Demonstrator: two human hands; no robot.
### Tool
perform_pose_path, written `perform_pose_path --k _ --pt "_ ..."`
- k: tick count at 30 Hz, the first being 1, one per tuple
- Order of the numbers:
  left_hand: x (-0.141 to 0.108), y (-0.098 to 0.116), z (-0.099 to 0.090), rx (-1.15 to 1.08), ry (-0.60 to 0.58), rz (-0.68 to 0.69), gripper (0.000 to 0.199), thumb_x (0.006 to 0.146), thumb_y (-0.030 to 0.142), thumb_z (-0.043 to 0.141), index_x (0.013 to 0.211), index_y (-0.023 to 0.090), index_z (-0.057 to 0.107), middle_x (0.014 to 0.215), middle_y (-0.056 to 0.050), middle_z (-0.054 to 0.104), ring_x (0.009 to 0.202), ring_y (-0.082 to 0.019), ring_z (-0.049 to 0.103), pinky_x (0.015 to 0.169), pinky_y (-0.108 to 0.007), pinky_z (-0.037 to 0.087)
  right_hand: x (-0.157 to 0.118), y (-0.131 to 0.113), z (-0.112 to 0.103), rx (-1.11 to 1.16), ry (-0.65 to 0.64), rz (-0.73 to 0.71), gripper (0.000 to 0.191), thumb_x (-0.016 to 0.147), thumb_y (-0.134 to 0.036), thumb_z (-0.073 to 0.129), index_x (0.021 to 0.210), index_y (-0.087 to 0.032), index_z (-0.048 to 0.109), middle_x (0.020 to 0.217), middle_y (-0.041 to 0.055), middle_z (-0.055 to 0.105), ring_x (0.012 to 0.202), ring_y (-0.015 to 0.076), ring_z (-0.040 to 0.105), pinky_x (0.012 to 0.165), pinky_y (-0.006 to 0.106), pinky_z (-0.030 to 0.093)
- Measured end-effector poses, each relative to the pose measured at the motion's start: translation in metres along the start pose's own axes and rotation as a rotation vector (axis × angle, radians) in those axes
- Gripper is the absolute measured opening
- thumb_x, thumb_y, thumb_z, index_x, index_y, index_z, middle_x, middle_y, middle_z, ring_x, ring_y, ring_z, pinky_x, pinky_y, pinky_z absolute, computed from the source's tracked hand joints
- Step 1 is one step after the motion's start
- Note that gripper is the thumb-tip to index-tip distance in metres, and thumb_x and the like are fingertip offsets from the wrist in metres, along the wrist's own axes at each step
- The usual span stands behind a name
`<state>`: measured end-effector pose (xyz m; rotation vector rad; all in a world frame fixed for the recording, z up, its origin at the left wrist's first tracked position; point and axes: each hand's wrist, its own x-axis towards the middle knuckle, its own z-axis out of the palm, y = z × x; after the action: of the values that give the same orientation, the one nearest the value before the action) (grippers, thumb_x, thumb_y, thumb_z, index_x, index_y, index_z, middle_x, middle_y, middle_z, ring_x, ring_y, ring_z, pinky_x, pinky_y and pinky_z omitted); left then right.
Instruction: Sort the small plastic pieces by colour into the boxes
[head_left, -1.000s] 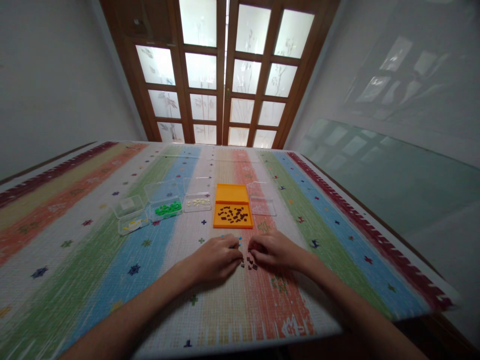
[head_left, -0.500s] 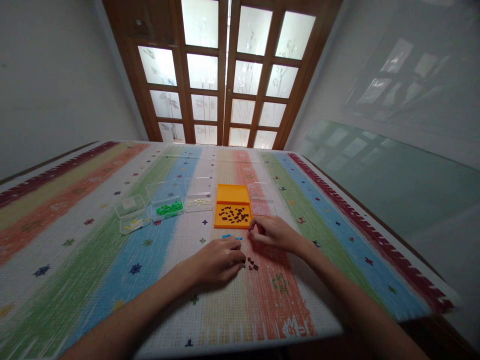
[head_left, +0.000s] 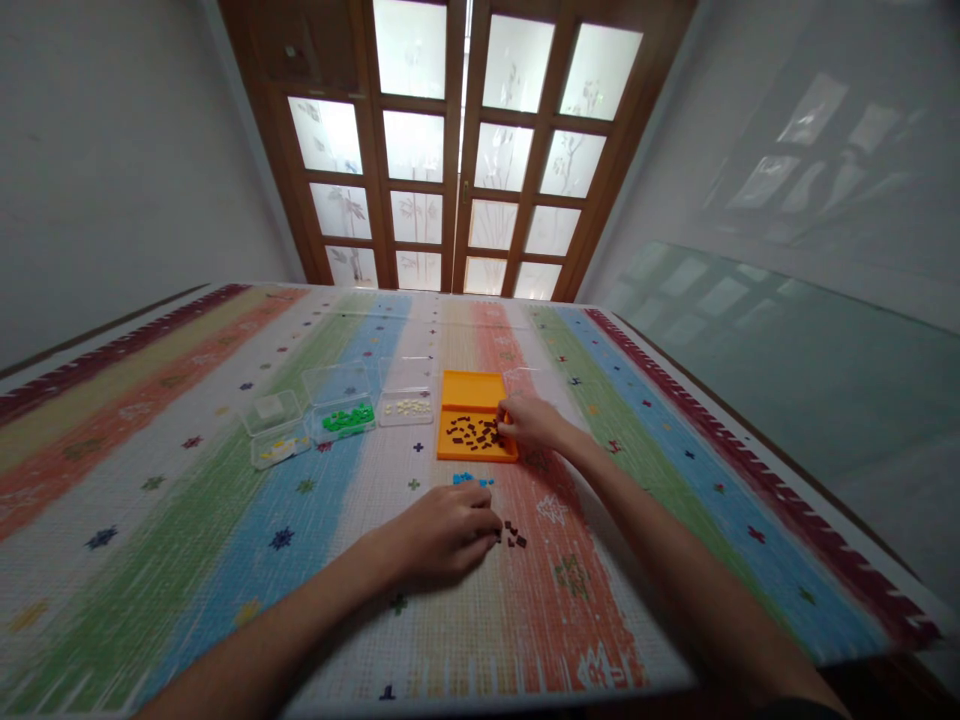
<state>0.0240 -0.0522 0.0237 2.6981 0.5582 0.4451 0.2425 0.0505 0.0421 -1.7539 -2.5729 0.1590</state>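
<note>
The right hand (head_left: 529, 420) has been moved forward since the earlier frame: then it was held at the near right corner of the orange box (head_left: 472, 387), and now its fingertips are placed over the right side of the box's near half, at the dark pieces (head_left: 469, 432). The left hand (head_left: 457, 528) has been kept low, beside the loose pieces (head_left: 520, 540) on the cloth (head_left: 450, 640).

The clear box to the right of the orange one is now mostly covered by the right hand; only faint edges of its lid (head_left: 525, 371) can be made out. The right fingertips are bent and brought near each other, but whether a piece is pinched cannot be told. The left fingers are curled narrowly, their undersides hidden; a small dark spot is seen at their tips, and whether it is held cannot be told.

The orange box is laid open ahead of the left hand, with the blue pieces (head_left: 463, 479) set between them. The loose pieces are scattered just to the right of the left fingertips, well nearer the camera than the right hand.
</note>
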Motion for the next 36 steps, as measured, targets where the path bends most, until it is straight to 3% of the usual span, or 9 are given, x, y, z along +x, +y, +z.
perform_pose_path --k 9,19,24,28,31,36 --pt "0.000 -0.001 0.001 -0.005 -0.006 -0.003 0.016 0.093 0.018 0.052 0.086 0.019 0.066 0.082 -0.004 0.060 0.073 -0.016 0.054 0.063 -0.029 0.039 -0.002 0.003 -0.006 0.020 -0.008 -0.013 0.021 0.083 -0.020 0.062 0.099 -0.018 0.076 0.094 0.0089 0.073 0.082 0.0189 0.063 0.065 0.026 0.039" --pt "-0.002 -0.003 -0.001 -0.049 -0.003 -0.054 0.016 0.093 0.019 0.051 0.092 0.019 0.068 0.086 -0.005 0.062 0.077 -0.016 0.057 0.070 -0.029 0.043 -0.041 0.003 -0.020 0.211 0.098 -0.173 0.017 0.080 -0.011 0.057 0.087 -0.016 0.072 0.067 -0.0005 0.060 0.060 0.0112 0.049 0.059 0.023 0.032" --pt "-0.001 0.001 -0.003 -0.084 0.012 -0.079 0.012 0.090 0.022 0.056 0.091 0.019 0.068 0.085 -0.004 0.062 0.076 -0.016 0.057 0.070 -0.028 0.043 -0.073 -0.010 -0.030 0.356 -0.070 -0.270 0.013 0.081 -0.016 0.061 0.089 -0.015 0.071 0.063 -0.0025 0.057 0.056 0.0098 0.047 0.055 0.022 0.031" --pt "-0.001 0.002 0.001 -0.095 0.015 -0.090 0.013 0.092 0.024 0.056 0.093 0.019 0.068 0.088 -0.004 0.063 0.079 -0.016 0.058 0.070 -0.028 0.044 -0.093 -0.021 -0.023 0.419 -0.204 -0.373 0.013 0.080 -0.015 0.063 0.089 -0.016 0.071 0.070 -0.0003 0.064 0.061 0.0110 0.053 0.059 0.022 0.035" --pt "-0.001 0.000 0.006 -0.102 0.033 -0.101 0.016 0.095 0.025 0.053 0.101 0.019 0.068 0.094 -0.005 0.064 0.084 -0.017 0.059 0.074 -0.029 0.044 -0.100 -0.026 -0.012 0.420 -0.233 -0.388 0.011 0.084 -0.015 0.061 0.088 -0.016 0.072 0.074 0.0018 0.068 0.066 0.0122 0.057 0.063 0.023 0.038" --pt "-0.001 -0.001 0.008 -0.095 0.032 -0.138 0.016 0.096 0.026 0.053 0.098 0.019 0.068 0.092 -0.004 0.062 0.081 -0.016 0.058 0.072 -0.028 0.044 -0.104 -0.028 0.003 0.403 -0.251 -0.332 0.010 0.086 -0.021 0.065 0.088 -0.016 0.072 0.073 0.0019 0.068 0.066 0.0127 0.057 0.062 0.023 0.038"
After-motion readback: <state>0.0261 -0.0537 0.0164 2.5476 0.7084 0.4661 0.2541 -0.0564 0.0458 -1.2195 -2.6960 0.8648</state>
